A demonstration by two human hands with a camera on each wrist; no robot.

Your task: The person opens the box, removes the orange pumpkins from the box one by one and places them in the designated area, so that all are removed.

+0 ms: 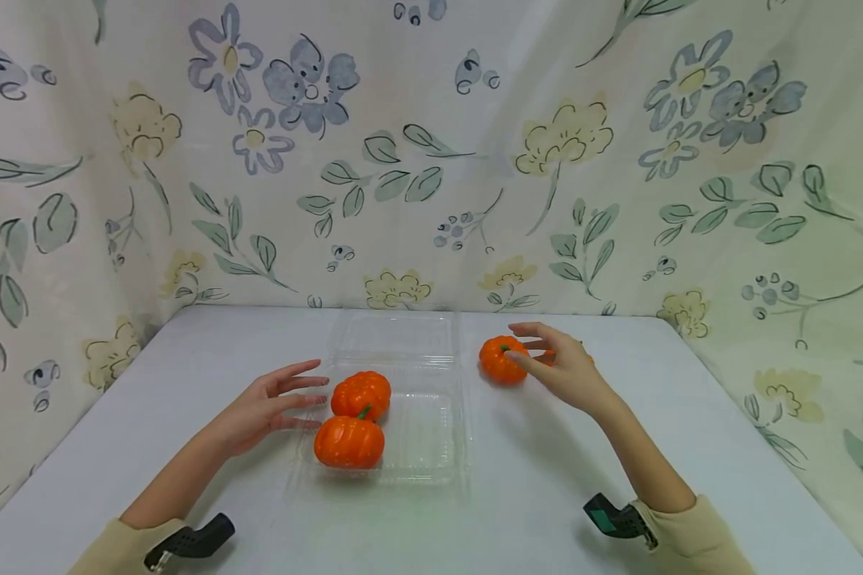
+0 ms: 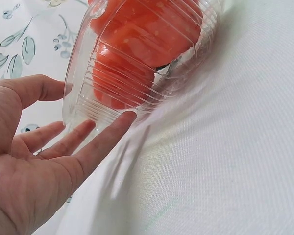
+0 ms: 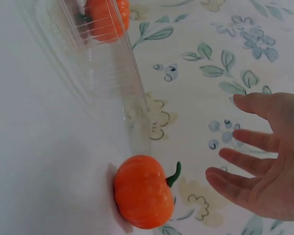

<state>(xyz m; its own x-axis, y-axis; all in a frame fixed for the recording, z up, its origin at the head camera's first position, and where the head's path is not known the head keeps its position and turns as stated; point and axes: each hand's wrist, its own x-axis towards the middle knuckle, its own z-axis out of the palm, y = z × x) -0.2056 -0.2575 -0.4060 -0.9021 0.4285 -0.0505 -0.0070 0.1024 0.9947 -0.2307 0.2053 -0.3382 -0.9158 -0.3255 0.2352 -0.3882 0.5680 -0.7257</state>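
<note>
Hand, right [image 1: 564,371]: fingers extended and parted, gripping nothing; poised over the right part of the table, at the orange pumpkins outside the container. Right wrist view shows a gap between the fingertips and the one pumpkin in sight there, its curved green stem directed toward the hand.

Hand, left [image 1: 259,411]: fingers spread and nearly straight, clasping nothing; beside the left wall of the container. Left wrist view sets the thumb tip and fingertips right at the clear plastic; whether they touch it cannot be told.

Pumpkin, right of container [image 1: 499,363]: orange, ribbed, green stem; on the table near the lid, partly overlapped by the right fingers.

Pumpkin, partly hidden [image 1: 549,357]: orange, seen between and behind the right fingers; most of its form covered.

Pumpkins in container, two: rear pumpkin [image 1: 359,393], orange and ribbed; front pumpkin [image 1: 348,444], orange, set against the rear one with a green stem between them. Both occupy the left side of the base.

Container [image 1: 424,477]: clear plastic, ridged walls, at mid-table; lid [image 1: 395,335] folded back, away from the person.

Table [image 1: 208,343]: white surface beneath all items.

Sleeves, pair: left sleeve [image 1: 118,549] and right sleeve [image 1: 697,539], pale yellow, each with a black wrist device [image 1: 190,539] fastened at the cuff.

Curtain [image 1: 431,247]: white cloth, blue and yellow flowers, green leaves; behind the table.
</note>
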